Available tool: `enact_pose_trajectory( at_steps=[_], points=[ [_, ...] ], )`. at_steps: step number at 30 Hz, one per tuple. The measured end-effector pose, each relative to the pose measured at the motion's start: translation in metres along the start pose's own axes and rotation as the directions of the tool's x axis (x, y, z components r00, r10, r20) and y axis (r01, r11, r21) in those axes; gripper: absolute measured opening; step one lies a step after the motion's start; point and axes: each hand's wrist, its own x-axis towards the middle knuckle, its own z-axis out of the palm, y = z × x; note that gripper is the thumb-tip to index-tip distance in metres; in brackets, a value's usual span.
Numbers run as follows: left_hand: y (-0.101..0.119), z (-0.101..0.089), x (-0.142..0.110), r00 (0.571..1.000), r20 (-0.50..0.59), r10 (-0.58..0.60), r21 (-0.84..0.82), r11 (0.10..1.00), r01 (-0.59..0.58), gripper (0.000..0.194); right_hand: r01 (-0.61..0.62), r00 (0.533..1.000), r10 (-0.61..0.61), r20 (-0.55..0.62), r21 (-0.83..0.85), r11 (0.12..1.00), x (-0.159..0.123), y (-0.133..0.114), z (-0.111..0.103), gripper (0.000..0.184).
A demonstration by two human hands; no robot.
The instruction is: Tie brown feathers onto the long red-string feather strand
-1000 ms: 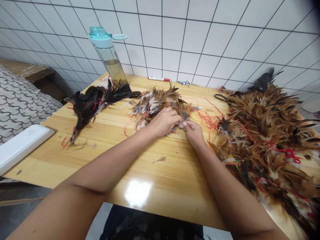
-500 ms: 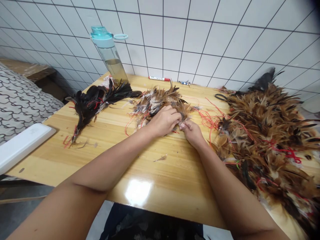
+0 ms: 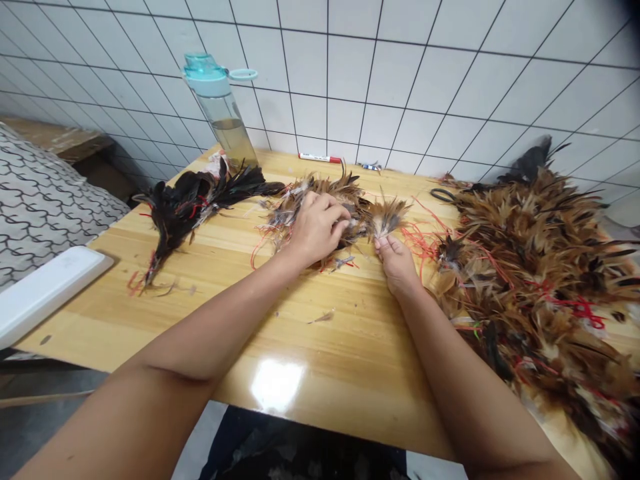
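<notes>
My right hand (image 3: pixel 397 261) pinches a small tuft of brown feathers (image 3: pixel 387 217) by its base and holds it upright just above the wooden table (image 3: pixel 300 333). My left hand (image 3: pixel 316 227) rests curled on a loose pile of brown and grey feathers (image 3: pixel 305 200) with red threads in it, fingers closed into the pile. The two hands are a short gap apart.
A bunch of black feathers (image 3: pixel 193 197) lies at the left. A large heap of brown feathers (image 3: pixel 540 267) with red strings covers the right side. A water bottle (image 3: pixel 223 110), a red marker (image 3: pixel 319 158) and black scissors (image 3: pixel 443 194) lie near the tiled wall. A white bar (image 3: pixel 47 287) sits at the left edge.
My right hand has pulled a tuft of brown feathers out of the pile and moved right and up with it. My left hand shifted slightly back onto the pile.
</notes>
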Motion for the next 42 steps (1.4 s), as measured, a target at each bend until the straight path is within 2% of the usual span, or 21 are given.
enact_pose_trajectory(
  at_steps=[4, 8, 11, 14, 18, 24, 27, 29, 33, 37, 39, 42],
  points=[
    [0.016, 0.006, 0.001, 0.971, 0.237, -0.031, -0.28, 0.955, 0.099, 0.016, 0.088, 0.995, -0.084, 0.045, -0.103, 0.991, -0.003, 0.002, 0.001, 0.03],
    [0.017, 0.014, 0.0, 0.925, 0.368, -0.096, -0.503, 0.816, 0.285, 0.017, 0.183, 0.982, -0.167, 0.091, -0.216, 0.959, -0.005, 0.002, 0.003, 0.025],
    [0.015, 0.021, -0.003, 0.893, 0.427, -0.138, -0.618, 0.676, 0.401, 0.021, 0.237, 0.97, -0.207, 0.131, -0.288, 0.928, -0.006, -0.001, 0.004, 0.024],
    [0.014, 0.025, -0.005, 0.868, 0.46, -0.188, -0.668, 0.571, 0.477, 0.021, 0.28, 0.958, -0.241, 0.154, -0.34, 0.898, -0.007, -0.004, 0.006, 0.025],
    [0.017, 0.027, -0.006, 0.838, 0.465, -0.287, -0.699, 0.462, 0.546, 0.021, 0.328, 0.943, -0.319, 0.093, -0.424, 0.845, -0.008, -0.004, 0.008, 0.023],
    [0.021, 0.027, -0.007, 0.812, 0.545, -0.21, -0.741, 0.332, 0.583, 0.026, 0.358, 0.926, -0.367, 0.087, -0.509, 0.783, -0.01, -0.001, 0.01, 0.021],
    [0.022, 0.029, -0.008, 0.804, 0.547, -0.234, -0.741, 0.312, 0.595, 0.027, 0.337, 0.933, -0.349, 0.093, -0.571, 0.749, -0.011, -0.001, 0.011, 0.02],
    [0.022, 0.029, -0.008, 0.803, 0.54, -0.254, -0.732, 0.33, 0.597, 0.026, 0.318, 0.939, -0.328, 0.101, -0.617, 0.72, -0.012, -0.003, 0.011, 0.019],
    [0.023, 0.027, -0.007, 0.822, 0.515, -0.244, -0.704, 0.426, 0.568, 0.022, 0.271, 0.957, -0.261, 0.124, -0.702, 0.659, -0.016, -0.01, 0.013, 0.019],
    [0.022, 0.028, -0.006, 0.87, 0.427, -0.247, -0.672, 0.557, 0.488, 0.021, 0.21, 0.975, -0.189, 0.119, -0.771, 0.602, -0.019, -0.016, 0.014, 0.019],
    [0.023, 0.029, -0.006, 0.891, 0.38, -0.248, -0.7, 0.553, 0.453, 0.022, 0.195, 0.978, -0.178, 0.11, -0.784, 0.589, -0.02, -0.018, 0.015, 0.019],
    [0.024, 0.031, -0.006, 0.904, 0.374, -0.207, -0.769, 0.475, 0.427, 0.025, 0.195, 0.978, -0.18, 0.107, -0.779, 0.596, -0.02, -0.018, 0.015, 0.019]
  ],
)
